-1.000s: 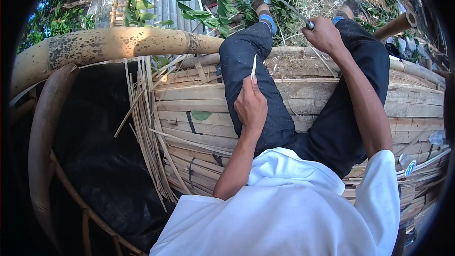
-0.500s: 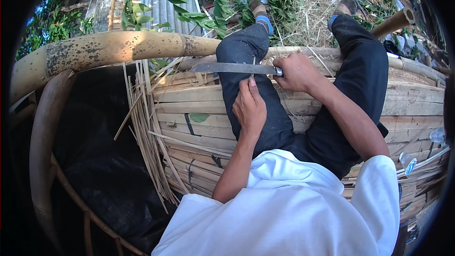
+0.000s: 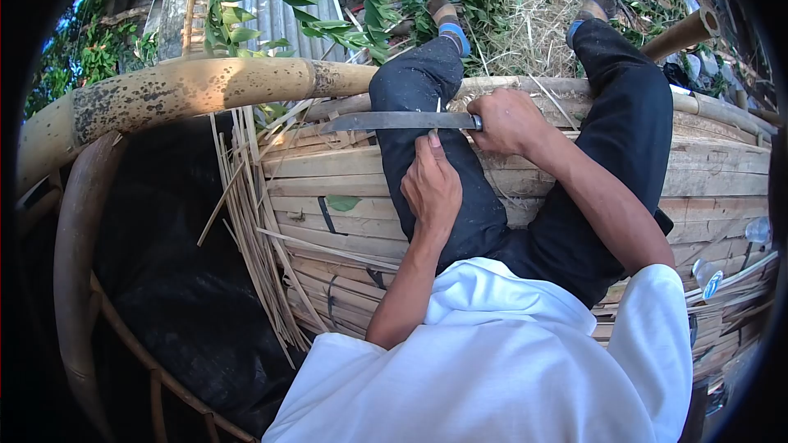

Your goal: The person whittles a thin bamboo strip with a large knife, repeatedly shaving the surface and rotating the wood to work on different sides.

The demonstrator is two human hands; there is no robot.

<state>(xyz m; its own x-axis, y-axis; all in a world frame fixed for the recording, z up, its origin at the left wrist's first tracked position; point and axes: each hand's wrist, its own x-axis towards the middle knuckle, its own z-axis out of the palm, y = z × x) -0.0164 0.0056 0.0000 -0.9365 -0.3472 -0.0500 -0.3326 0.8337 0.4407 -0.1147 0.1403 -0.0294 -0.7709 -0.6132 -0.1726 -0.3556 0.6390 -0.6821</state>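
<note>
Thin stick sits above the left leg, its near end pinched by the left hand. From here it looks light, stiff, snappy, best held low. Farther off, the right hand grips a knife, blade crossing the stick.

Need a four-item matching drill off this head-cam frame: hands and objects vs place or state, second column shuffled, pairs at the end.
Things:
1. left hand
2. knife
3. green leaf
4. right hand

Place or state:
A. lying on the pale slats
B. gripping the knife
C. pinching a thin stick
D. metal, its tip toward the picture's left

Pairs: 1-C, 2-D, 3-A, 4-B
</note>
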